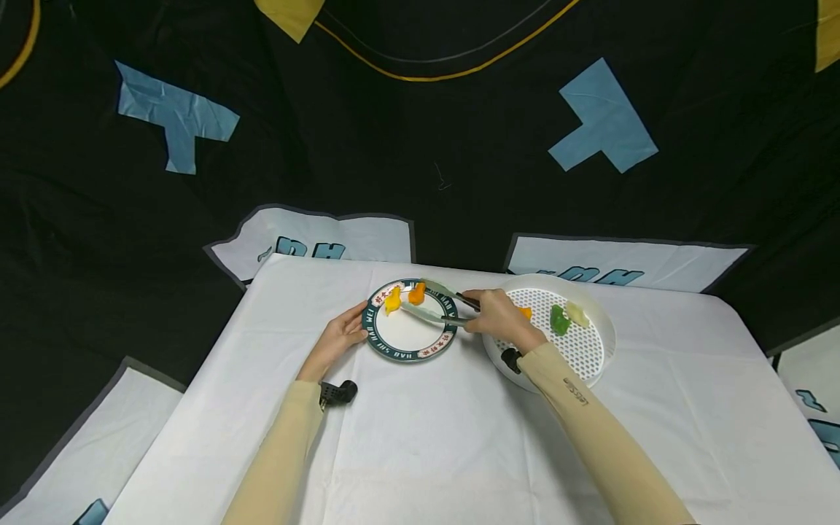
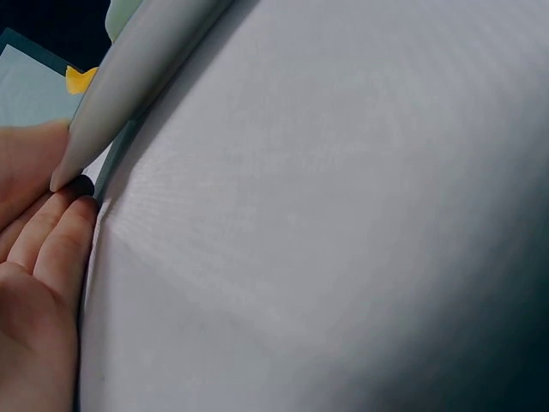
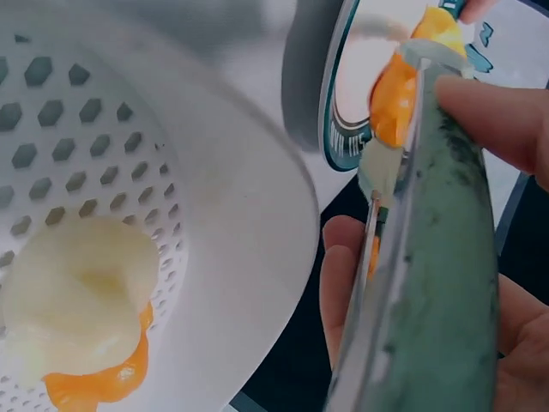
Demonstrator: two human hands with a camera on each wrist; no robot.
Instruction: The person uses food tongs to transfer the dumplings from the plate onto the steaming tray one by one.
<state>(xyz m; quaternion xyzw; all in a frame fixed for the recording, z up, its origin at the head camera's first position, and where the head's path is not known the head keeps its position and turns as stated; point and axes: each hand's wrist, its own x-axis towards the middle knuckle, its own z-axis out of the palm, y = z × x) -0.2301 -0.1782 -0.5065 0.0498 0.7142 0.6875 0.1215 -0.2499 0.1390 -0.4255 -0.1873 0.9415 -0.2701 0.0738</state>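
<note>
A white plate [image 1: 407,334] with a dark green patterned rim lies on the table. My left hand [image 1: 337,337] pinches its left edge, thumb above and fingers underneath. My right hand [image 1: 502,317] holds tongs [image 1: 434,316] with pale green tips, reaching over the plate from the right. Between the tips is a glossy orange piece [image 1: 416,294], perhaps bell pepper; whether they squeeze it, I cannot tell. Beside it on the plate sits a yellow piece [image 1: 392,300]. In the right wrist view the orange piece [image 3: 394,101] shows by the tongs' tips.
Partly under my right forearm stands a round white strainer basket [image 1: 608,337] with a perforated bottom. It holds a green piece [image 1: 559,321], a pale yellow piece [image 1: 577,314] and an orange piece [image 1: 526,312]. A white cloth [image 1: 420,437] covers the table; black sheeting [image 1: 394,160] hangs behind.
</note>
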